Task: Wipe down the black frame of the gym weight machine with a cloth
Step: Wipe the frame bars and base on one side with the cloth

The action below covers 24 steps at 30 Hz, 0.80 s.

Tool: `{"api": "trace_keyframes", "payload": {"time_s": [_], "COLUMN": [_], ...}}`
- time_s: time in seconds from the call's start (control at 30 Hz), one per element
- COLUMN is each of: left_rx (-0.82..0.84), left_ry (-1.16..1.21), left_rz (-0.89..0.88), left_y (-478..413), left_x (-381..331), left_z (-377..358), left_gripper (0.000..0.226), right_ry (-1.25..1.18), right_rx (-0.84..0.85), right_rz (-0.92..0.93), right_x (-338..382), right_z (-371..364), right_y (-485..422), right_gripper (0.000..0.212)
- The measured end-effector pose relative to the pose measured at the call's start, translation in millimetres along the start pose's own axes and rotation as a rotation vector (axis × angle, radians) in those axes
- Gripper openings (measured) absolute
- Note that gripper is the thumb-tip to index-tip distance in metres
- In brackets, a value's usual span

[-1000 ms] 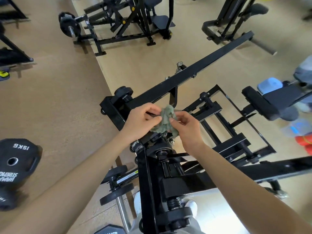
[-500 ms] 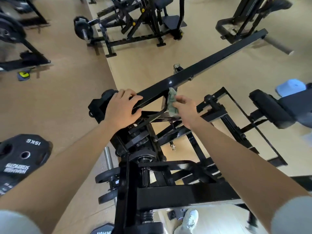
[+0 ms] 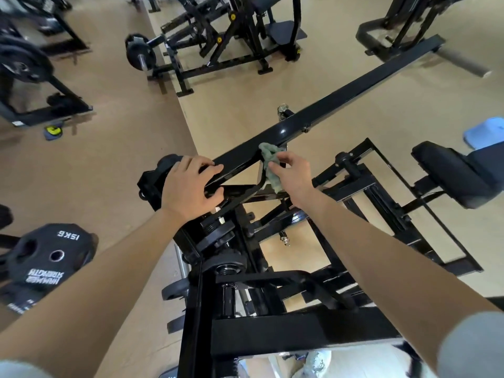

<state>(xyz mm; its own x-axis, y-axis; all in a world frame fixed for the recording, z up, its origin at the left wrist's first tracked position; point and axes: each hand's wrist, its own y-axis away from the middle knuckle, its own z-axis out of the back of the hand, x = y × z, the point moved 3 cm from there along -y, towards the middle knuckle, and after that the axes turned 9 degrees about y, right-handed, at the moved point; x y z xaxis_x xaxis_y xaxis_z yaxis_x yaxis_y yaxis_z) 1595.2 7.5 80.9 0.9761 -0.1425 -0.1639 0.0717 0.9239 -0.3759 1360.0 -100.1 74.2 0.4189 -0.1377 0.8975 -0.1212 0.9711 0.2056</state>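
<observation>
The left hand [image 3: 191, 184] curls over the near end of the black frame bar [image 3: 354, 90]. Just along the bar, the right hand [image 3: 293, 173] pinches a green cloth [image 3: 270, 165] against it. A weight plate [image 3: 49, 255] lies left of the bar, a padded seat [image 3: 450, 173] right.

Plainly a gym: a black machine frame [image 3: 341, 96] close up, more weight machines [image 3: 231, 42] behind on the tan floor [image 3: 109, 159], a loose plate [image 3: 51, 255] marked 15KG at left, another plate [image 3: 140, 54] loaded on a bar, and a padded black rest [image 3: 450, 173] at right.
</observation>
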Motion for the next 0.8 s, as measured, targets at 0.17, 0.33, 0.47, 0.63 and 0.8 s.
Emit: {"api": "trace_keyframes", "payload": {"time_s": [0.17, 0.33, 0.47, 0.63, 0.8], "left_rx": [-0.032, -0.048, -0.035, -0.015, -0.01], "left_ry": [-0.008, 0.008, 0.031, 0.057, 0.065], "left_rz": [-0.018, -0.004, 0.021, 0.045, 0.052], "left_y": [1.4, 1.9, 2.5, 2.5, 2.8], "left_x": [2.4, 1.1, -2.8, -6.5, -5.9], "left_z": [-3.5, -2.9, 1.8, 7.4, 7.2], "left_gripper": [0.048, 0.046, 0.044, 0.044, 0.046], "right_ry": [-0.017, -0.125, -0.299, -0.395, -0.36], "right_rx": [-0.001, 0.097, 0.171, 0.209, 0.329], "right_rz": [-0.031, -0.083, -0.201, -0.349, -0.294], "right_x": [0.3, -22.8, -26.6, -14.7, -15.7], "right_z": [-3.5, -12.8, -24.6, -56.4, -53.8], "right_y": [-6.6, 36.8, 68.9, 97.5, 106.1], "right_gripper": [0.034, 0.02, 0.013, 0.02, 0.012]}}
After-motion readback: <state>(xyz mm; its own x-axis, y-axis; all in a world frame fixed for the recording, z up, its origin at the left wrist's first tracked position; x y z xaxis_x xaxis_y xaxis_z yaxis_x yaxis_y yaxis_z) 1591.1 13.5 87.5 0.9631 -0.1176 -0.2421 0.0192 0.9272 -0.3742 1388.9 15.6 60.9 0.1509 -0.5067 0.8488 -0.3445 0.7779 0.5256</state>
